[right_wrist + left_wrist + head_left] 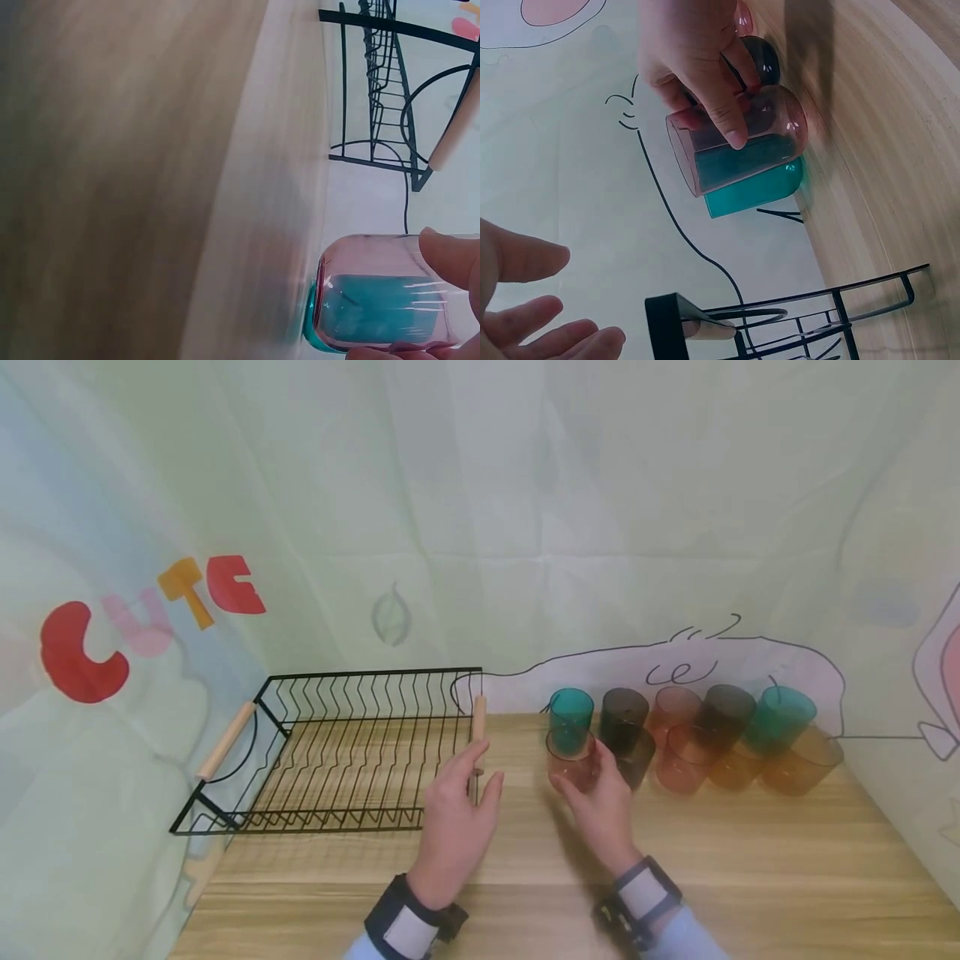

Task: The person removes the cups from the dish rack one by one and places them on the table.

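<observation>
Thumb and fingers of my right hand [606,810] grip a clear pink cup [567,765] from its right side. Just behind that cup stands a teal cup [572,707], partly seen through the pink wall in the right wrist view. My left hand [457,818] holds nothing, its fingers extended and its thumb spread, near the right end of a black wire dish rack [352,831]. In the left wrist view, the left fingers [532,322] show at the lower left, apart from the pink cup.
More tinted cups stand in two rows on the right: dark grey [625,706], pink [684,768], amber [801,768] and another teal cup [783,714]. The rack has wooden handles [227,741] at both ends. A printed cloth [480,510] hangs behind the wooden table [750,877].
</observation>
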The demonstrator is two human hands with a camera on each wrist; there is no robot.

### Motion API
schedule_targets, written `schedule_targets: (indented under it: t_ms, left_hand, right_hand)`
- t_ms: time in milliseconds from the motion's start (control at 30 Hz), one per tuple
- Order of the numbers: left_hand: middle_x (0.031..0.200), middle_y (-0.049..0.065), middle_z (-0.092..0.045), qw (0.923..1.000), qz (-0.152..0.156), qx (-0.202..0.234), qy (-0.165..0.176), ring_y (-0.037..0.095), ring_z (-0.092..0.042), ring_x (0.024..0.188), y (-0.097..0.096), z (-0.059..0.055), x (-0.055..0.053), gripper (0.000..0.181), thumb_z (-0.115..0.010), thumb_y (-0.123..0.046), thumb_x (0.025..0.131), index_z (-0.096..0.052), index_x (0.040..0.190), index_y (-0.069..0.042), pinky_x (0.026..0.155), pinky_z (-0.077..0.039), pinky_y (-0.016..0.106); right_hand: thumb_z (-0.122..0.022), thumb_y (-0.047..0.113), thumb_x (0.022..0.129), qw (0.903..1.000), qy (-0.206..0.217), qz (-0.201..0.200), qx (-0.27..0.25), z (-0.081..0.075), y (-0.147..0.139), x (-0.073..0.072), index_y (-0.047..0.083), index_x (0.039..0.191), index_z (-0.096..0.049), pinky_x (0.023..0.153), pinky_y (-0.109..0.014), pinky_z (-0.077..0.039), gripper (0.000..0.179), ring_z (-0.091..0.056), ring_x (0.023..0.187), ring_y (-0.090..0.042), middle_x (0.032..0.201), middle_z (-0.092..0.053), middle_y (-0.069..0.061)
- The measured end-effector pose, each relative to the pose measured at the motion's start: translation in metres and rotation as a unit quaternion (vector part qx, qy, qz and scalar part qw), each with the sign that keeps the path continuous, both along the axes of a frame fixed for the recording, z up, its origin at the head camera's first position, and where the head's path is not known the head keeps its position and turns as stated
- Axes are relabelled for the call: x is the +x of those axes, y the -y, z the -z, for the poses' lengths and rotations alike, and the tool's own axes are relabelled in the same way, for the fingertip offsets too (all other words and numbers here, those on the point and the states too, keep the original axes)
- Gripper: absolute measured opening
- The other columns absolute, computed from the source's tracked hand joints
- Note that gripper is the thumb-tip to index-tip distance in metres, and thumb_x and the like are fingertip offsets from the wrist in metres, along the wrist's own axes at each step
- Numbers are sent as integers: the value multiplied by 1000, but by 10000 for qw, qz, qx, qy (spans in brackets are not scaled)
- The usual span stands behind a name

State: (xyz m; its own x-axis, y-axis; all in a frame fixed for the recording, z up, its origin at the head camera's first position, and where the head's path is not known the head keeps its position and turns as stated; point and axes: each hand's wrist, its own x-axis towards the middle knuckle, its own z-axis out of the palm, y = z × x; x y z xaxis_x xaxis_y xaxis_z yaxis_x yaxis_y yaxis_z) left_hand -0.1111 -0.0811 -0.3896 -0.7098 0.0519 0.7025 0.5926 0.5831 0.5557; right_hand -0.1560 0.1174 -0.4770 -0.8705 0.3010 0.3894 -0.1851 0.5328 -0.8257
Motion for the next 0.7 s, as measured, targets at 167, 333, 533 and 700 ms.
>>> schedule_targets:
  t_ms: [167,333,533,700]
  left_hand:
    - [125,1,-55,10000,26,8,-59,9,-54,105,0,1,0,43,-69,-14,83,-56,124,-12,88,-43,23]
    - [125,3,-55,9999,91,67,-57,9,-55,103,0,1,0,41,-69,-14,82,-58,121,-12,88,-43,24]
    - [122,11,-56,9999,26,99,-43,14,-56,104,4,2,0,35,-70,-14,82,-61,115,-11,88,-44,29]
    - [121,9,-57,9998,-212,-16,9,19,-51,114,14,-2,0,33,-70,-17,82,-62,113,-11,92,-41,32]
  right_hand:
    - [-78,36,73,9995,304,47,121,-1,-1,0,8,139,-36,94,-38,-41,83,-48,116,-22,131,-50,-12]
    - [-77,37,74,9985,488,98,241,-2,-3,0,8,141,-33,95,-40,-40,85,-48,117,-24,132,-48,-15]
    - [-78,34,73,9981,272,169,522,5,-5,-4,7,132,-46,89,-40,-45,73,-54,108,-22,121,-57,-13]
    - [-78,40,71,9967,-79,39,803,8,-9,-8,10,112,-57,84,-37,-47,55,-56,101,-19,110,-62,-9]
